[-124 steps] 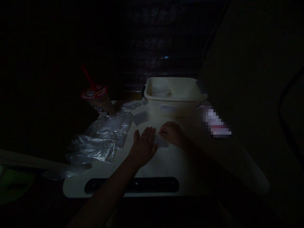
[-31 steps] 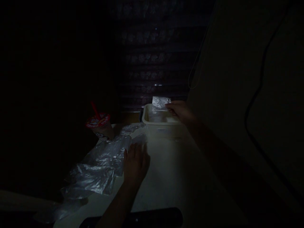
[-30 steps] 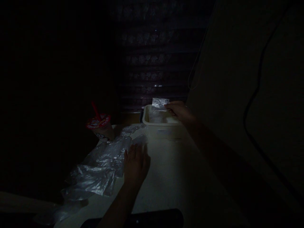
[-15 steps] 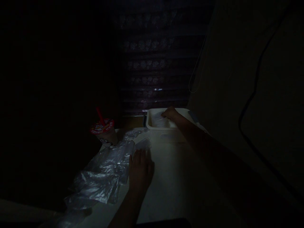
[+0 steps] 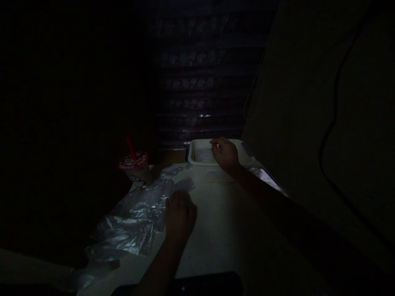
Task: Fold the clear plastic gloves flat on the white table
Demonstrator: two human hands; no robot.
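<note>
In near darkness, over a cream-coloured bin at the far end of a pale surface: a right hand, wrist above the near rim, thumb and forefinger curved toward each other with a small gap between, nothing visibly pinched. Inside the bin, just left of those fingers: clear plastic pieces, too dim to count. Nearer and to the left, on the surface: a left hand, back upward, fingers slightly bent and mostly side by side, tips just beside a small flat clear packet; impossible to tell any grip beneath the palm. Next to the left hand, along the left side: a loose spread of crinkled clear plastic bags, overlapping. Beyond the bags, at left: an upright drink cup with a red printed lid and a leaning red straw. Right of the bin, partly behind the right forearm: a lit flat screen. Along the near edge: a black strip, partly covered by the left forearm. In the far background: a dark slatted blind; at right, a dark bending cable.
</note>
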